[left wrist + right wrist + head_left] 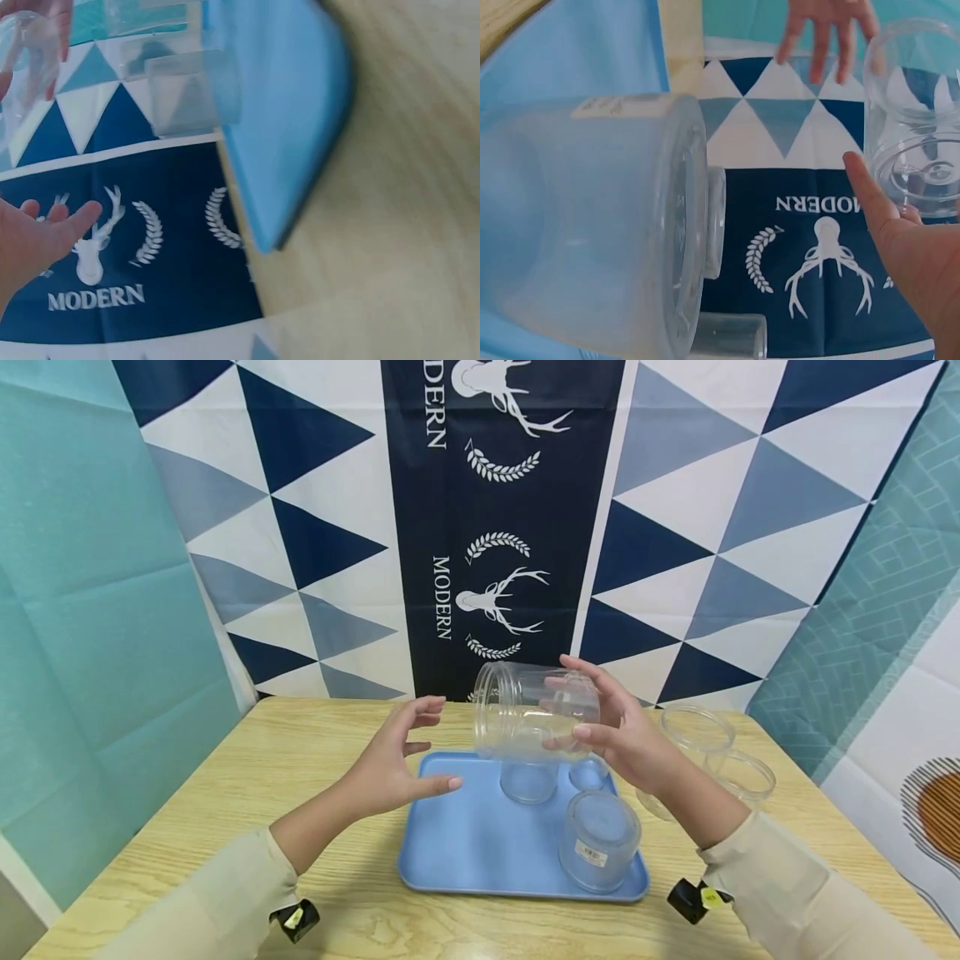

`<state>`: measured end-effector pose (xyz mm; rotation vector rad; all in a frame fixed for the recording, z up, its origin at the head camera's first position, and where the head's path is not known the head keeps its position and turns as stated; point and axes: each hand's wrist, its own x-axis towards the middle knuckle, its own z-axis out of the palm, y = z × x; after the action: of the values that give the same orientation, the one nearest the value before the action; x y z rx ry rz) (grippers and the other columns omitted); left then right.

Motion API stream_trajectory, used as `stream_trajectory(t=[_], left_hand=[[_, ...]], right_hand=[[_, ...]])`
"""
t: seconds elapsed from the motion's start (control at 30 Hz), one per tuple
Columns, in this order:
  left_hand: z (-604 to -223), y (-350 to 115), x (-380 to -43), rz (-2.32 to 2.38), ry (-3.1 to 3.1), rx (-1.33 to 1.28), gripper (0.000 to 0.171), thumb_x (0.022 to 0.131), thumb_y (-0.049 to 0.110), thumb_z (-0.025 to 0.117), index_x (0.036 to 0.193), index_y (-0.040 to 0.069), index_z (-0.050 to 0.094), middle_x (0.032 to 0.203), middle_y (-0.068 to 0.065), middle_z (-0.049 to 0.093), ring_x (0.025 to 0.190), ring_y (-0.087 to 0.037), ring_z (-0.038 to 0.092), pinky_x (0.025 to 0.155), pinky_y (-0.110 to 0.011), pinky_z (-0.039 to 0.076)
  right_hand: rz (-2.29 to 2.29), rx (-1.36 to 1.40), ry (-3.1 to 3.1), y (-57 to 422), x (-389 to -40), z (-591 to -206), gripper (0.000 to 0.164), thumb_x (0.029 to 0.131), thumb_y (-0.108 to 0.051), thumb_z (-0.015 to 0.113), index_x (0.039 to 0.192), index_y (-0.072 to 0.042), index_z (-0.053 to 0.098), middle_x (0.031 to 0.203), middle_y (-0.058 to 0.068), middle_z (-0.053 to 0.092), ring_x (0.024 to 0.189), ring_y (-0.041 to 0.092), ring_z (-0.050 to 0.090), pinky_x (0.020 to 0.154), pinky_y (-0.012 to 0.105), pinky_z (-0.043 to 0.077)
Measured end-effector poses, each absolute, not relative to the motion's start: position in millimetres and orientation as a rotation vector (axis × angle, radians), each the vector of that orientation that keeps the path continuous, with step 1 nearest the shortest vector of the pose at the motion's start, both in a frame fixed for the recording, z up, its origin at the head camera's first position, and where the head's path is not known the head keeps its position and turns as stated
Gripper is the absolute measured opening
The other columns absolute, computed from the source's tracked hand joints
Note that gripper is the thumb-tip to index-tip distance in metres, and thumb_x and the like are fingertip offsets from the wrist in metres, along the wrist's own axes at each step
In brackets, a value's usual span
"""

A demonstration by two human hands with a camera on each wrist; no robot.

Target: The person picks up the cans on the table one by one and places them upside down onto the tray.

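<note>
My right hand (633, 739) grips a large clear plastic jar (498, 718) by its base end, with thumb and fingers curled round it. The jar lies sideways in the air over the back of the blue tray (465, 843), its rim end pointing left. To the left of that rim, my left hand (382, 772) is held up with fingers spread, apart from the jar. An upside-down jar with a white label (622, 109) sits at the tray's near right corner. Behind it on the tray stand a smaller clear container (528, 783) and a small round one (588, 774).
Several clear jars (697, 731) stand on the wooden table (300, 752), right of the tray and beside my right forearm. A patterned cloth (337, 527) hangs behind the table's far edge. A striped round shape (937, 810) shows at far right.
</note>
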<state>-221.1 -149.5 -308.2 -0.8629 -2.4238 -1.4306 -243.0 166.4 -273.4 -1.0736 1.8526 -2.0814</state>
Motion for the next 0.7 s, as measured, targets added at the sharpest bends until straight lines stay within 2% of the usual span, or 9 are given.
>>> stream_trajectory(t=[0.17, 0.27, 0.4, 0.5, 0.63, 0.7], left_hand=[[-322.6, -154.8, -219.7, -1.350, -2.551, -0.695, 0.077, 0.077, 0.021, 0.084, 0.141, 0.007, 0.044, 0.137, -0.009, 0.047, 0.122, -0.029, 0.049, 0.093, -0.042, 0.052], [-328.8, -157.3, -219.0, -1.280, -2.600, -0.594, 0.065, 0.079, 0.018, 0.082, 0.134, 0.004, 0.052, 0.129, -0.010, 0.053, 0.115, -0.029, 0.054, 0.089, -0.039, 0.054], [-335.6, -160.8, -218.8, -1.213, -2.688, -0.441, 0.052, 0.079, 0.015, 0.081, 0.125, 0.003, 0.060, 0.121, -0.011, 0.056, 0.108, -0.029, 0.059, 0.082, -0.037, 0.056], [-341.8, -163.5, -219.3, -1.213, -2.765, -0.318, 0.048, 0.079, 0.015, 0.081, 0.122, 0.002, 0.062, 0.121, -0.013, 0.058, 0.106, -0.029, 0.061, 0.078, -0.037, 0.056], [-353.9, -168.3, -221.7, -1.407, -2.810, -0.159, 0.046, 0.079, 0.011, 0.080, 0.120, 0.000, 0.063, 0.121, -0.015, 0.059, 0.102, -0.028, 0.061, 0.073, -0.035, 0.057], [-360.2, -171.4, -223.3, -1.529, -2.813, -0.086, 0.047, 0.079, 0.008, 0.078, 0.122, -0.001, 0.061, 0.123, -0.017, 0.057, 0.094, -0.027, 0.062, 0.070, -0.034, 0.057]], right_hand=[[-2.113, -1.085, 1.703, 173.2, -246.7, -270.9, 0.073, 0.093, -0.004, 0.056, 0.156, -0.018, 0.021, 0.154, 0.019, 0.025, 0.133, 0.036, 0.043, 0.091, 0.056, 0.049], [-2.117, -1.098, 1.634, 175.9, -248.6, -269.9, 0.072, 0.093, -0.002, 0.049, 0.157, -0.017, 0.018, 0.153, 0.016, 0.030, 0.133, 0.036, 0.044, 0.093, 0.057, 0.048], [-2.114, -1.109, 1.573, 177.6, -253.6, -267.2, 0.071, 0.092, 0.000, 0.042, 0.157, -0.018, 0.018, 0.152, 0.017, 0.030, 0.132, 0.033, 0.045, 0.093, 0.058, 0.047], [-2.107, -1.086, 1.565, 178.3, -259.1, -263.8, 0.071, 0.092, -0.004, 0.044, 0.157, -0.018, 0.018, 0.151, 0.017, 0.031, 0.130, 0.030, 0.046, 0.093, 0.058, 0.047], [-2.098, -1.058, 1.568, 180.5, -266.4, -259.1, 0.075, 0.091, -0.009, 0.049, 0.157, -0.018, 0.015, 0.147, 0.011, 0.037, 0.128, 0.028, 0.047, 0.092, 0.057, 0.048], [-2.091, -1.065, 1.564, 182.3, -270.2, -256.9, 0.076, 0.091, -0.010, 0.049, 0.157, -0.017, 0.013, 0.146, 0.009, 0.038, 0.128, 0.028, 0.047, 0.093, 0.057, 0.048]])
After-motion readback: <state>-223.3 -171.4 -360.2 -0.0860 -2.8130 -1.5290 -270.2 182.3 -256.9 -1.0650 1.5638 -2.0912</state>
